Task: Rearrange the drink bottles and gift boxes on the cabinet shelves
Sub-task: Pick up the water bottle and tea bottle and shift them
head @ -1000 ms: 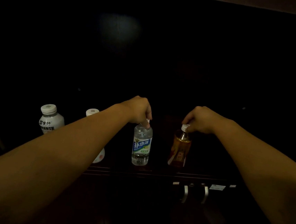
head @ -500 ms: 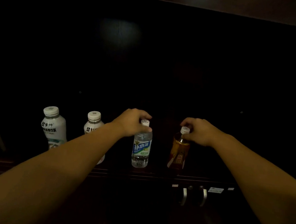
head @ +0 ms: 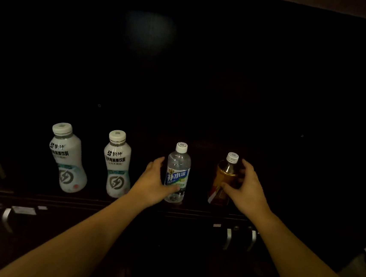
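At the centre of the frame, the left hand (head: pixel 153 185) cups the clear plastic water bottle with a blue label (head: pixel 177 173), thumb across its front. Right of it, the right hand (head: pixel 247 189) curls round the amber tea bottle (head: pixel 223 182). Further left stand two white curvy drink bottles (head: pixel 67 160) (head: pixel 117 165). That makes four bottles upright on the dark cabinet shelf (head: pixel 38 193).

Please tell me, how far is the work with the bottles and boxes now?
Done, it seems: four bottles stand in a row on the shelf, two white bottles at the left. In hand: the left hand is at the clear bottle, the right hand at the amber bottle. Left: no gift boxes are visible, so that part I cannot judge.
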Demonstrator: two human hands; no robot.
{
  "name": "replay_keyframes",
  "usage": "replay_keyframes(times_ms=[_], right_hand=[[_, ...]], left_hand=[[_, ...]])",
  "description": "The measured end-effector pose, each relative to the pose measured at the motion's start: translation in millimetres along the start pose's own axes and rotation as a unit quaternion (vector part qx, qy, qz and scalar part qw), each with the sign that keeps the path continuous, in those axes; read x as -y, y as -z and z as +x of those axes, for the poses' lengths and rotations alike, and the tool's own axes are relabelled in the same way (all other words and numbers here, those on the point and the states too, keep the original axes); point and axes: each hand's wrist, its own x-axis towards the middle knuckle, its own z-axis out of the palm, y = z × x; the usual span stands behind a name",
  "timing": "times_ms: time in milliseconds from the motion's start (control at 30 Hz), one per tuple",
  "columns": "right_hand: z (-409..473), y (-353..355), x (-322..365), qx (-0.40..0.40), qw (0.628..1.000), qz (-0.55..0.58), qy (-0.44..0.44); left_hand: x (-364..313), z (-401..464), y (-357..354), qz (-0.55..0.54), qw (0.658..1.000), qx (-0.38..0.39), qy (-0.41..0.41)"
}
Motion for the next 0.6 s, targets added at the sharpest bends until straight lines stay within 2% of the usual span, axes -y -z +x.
replay_keyframes(times_ms=[133,300,600], right_hand=[[-12.9,-20.4,-19.9,0.008,0.996,0.055,-0.066],[-25.0,-48.9,-37.7,0.021,0.989,0.118,-0.084],[-25.3,-66.4,-54.6,-0.006,0.989,0.107,-0.103]], left_hand=[[10.6,-7.0,-20.5,-0.038,0.999,-0.016,0.022],[15.9,-11.7,-45.6,-0.093,0.994,-0.044,0.023],[18.8,-8.1,-61.7,-0.127,0.988,-0.084,0.04]])
